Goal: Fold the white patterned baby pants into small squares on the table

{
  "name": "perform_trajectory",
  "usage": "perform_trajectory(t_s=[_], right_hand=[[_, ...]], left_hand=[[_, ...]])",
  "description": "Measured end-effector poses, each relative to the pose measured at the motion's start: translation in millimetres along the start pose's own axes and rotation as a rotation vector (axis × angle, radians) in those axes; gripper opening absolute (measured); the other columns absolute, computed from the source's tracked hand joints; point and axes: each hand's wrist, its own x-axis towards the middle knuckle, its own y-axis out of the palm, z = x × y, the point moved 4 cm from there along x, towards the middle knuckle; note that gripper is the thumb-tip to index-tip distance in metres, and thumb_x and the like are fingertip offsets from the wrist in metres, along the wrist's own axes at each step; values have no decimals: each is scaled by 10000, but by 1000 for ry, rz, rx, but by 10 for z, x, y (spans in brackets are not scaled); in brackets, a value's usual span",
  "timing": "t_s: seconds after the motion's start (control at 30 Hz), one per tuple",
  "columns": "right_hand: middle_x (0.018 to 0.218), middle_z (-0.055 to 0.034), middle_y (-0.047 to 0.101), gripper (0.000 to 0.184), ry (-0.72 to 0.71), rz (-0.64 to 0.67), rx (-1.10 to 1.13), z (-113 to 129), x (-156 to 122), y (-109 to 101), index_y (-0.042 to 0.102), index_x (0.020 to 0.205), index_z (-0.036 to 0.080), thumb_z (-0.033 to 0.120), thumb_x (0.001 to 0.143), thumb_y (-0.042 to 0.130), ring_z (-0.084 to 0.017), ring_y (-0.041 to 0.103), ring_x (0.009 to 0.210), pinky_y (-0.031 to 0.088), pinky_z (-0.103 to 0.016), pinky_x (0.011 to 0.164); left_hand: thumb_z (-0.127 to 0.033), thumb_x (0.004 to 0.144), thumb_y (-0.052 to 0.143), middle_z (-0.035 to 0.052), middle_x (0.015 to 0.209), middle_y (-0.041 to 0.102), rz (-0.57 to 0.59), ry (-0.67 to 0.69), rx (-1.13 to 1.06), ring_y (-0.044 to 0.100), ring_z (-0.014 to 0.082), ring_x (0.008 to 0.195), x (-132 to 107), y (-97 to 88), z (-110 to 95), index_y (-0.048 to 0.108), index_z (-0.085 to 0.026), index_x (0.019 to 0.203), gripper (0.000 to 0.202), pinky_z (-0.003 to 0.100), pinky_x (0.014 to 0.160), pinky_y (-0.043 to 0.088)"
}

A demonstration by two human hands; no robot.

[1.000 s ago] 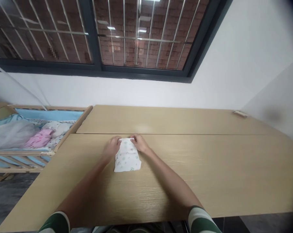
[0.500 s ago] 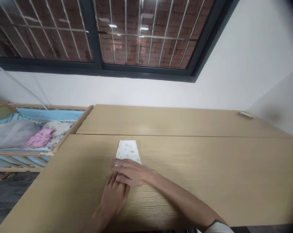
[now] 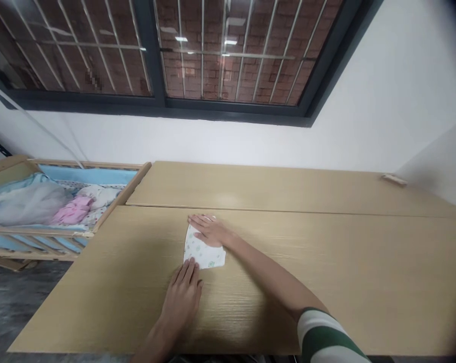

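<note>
White wall (image 3: 356, 91) behind the pale wooden table (image 3: 326, 272). Above the table's far edge, dark-framed window (image 3: 159, 75), barred on the outside. Off the table's left end, just beside, wooden crib (image 3: 132, 184) lined in blue. Over the table's near edge, striped sleeve (image 3: 321, 333). Left of the table, inside the crib, crumpled pink cloth (image 3: 74, 209).

On the table's near board, left of centre, both hands. Right hand (image 3: 209, 230): palm down, open, grasping nothing, laid across the far part of the white patterned cloth (image 3: 201, 253); probably so placed to press the fabric flat. Left hand (image 3: 183, 291): also open, fingers close together, tips resting on the cloth's near left corner, no pinch visible; likely set there to steady that corner. Cloth itself flat on the table, just short of the seam between boards. At the table's far right, pale piece (image 3: 394, 180), too small to identify.

Counted: one table of two boards, one window with two panes in view, one crib, one sleeve, one pink cloth, two hands, one white cloth, one pale piece.
</note>
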Motion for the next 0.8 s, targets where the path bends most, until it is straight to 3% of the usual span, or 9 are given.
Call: perform_trajectory(t_s=[0.2,0.3,0.4,0.47,0.53,0.6,0.67,0.7,0.8], right_hand=[[1671,-133,242,660,147,-90,-24,-309,123,-84,242,1616,133,497,1067,270,-255,155,1567,82,-461,1279],[1671,-160,233,648,182,-196,22,-241,47,-201,250,1607,127,476,1064,311,-285,158,1563,122,-505,1263],[1592,-176,390,571,198,-300,94,-21,-199,-393,382,1544,157,461,1061,366,-310,334,1479,260,-523,1204],[1423,-158,564,493,184,-277,168,169,-432,-491,510,1446,189,470,1054,407,-297,505,1325,373,-492,1123],[1303,-137,638,487,150,-171,231,352,-681,-520,570,1384,206,518,1020,488,-292,577,1219,426,-467,1066],[1332,-138,626,628,123,-49,256,484,-911,-484,561,1403,208,584,909,652,-320,572,1230,429,-473,1065],[1432,-151,564,778,115,14,241,539,-1078,-412,539,1431,203,555,785,794,-362,512,1309,393,-495,1101],[1457,-152,546,754,116,15,232,541,-1127,-375,544,1426,201,496,784,807,-365,491,1335,374,-496,1117],[1359,-121,628,399,159,-83,252,474,-1148,-310,612,1321,203,299,934,630,-299,549,1278,372,-460,1113]], left_hand=[[-223,1001,415,167,1396,618,8,30,10,580,315,1304,46,7,28,642,-147,1291,376,493,1054,504],[-178,994,422,144,1328,668,76,48,-59,642,301,1212,144,-44,171,673,-160,1222,339,481,1008,534],[-174,993,433,107,1263,705,135,69,-199,673,259,1147,241,-100,394,676,-184,1192,314,425,975,556],[-196,1004,419,89,1242,711,134,95,-282,679,235,1122,289,-126,518,680,-206,1162,305,396,961,559],[-218,1016,392,84,1218,713,131,120,-347,683,224,1091,335,-137,587,684,-219,1099,304,389,956,552],[-239,1022,369,89,1160,720,153,110,-405,685,226,1046,395,-134,615,673,-217,1050,306,399,944,543],[-291,1027,372,88,1065,724,190,48,-473,681,235,992,473,-125,639,654,-217,1028,292,404,907,539],[-324,1029,377,85,1026,721,203,6,-515,676,237,972,513,-122,659,645,-216,1021,288,401,888,538],[-411,1022,405,82,1028,711,198,-83,-640,661,238,989,604,-123,762,633,-214,1032,301,395,897,530]])
